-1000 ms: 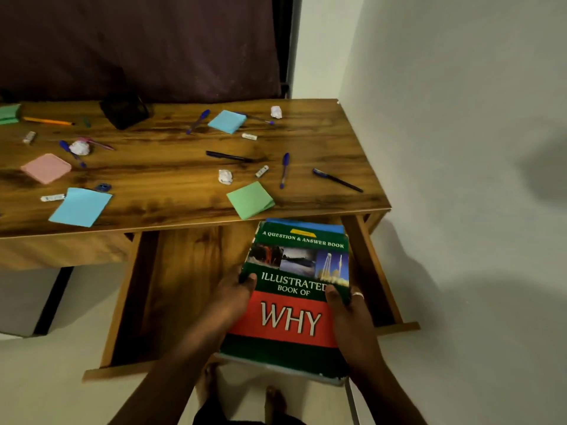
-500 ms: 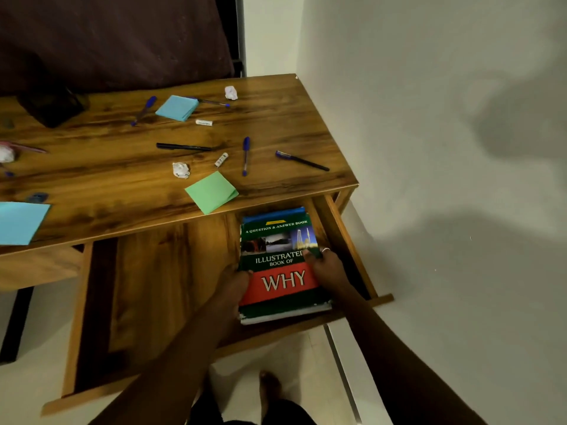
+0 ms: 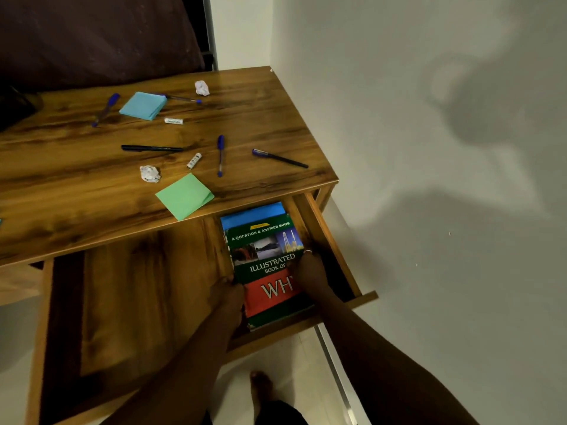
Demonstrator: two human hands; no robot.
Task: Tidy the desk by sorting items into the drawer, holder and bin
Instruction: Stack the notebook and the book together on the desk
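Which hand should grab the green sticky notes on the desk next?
Probably the left hand: it holds the book at its left edge, nearer the green sticky notes. The right hand is farther, beside the drawer wall.

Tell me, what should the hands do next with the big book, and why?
Probably let go and draw both hands out. The book lies in the right end of the open drawer, on a blue book, with the left hand and right hand gripping its sides. Pens wait on the desk.
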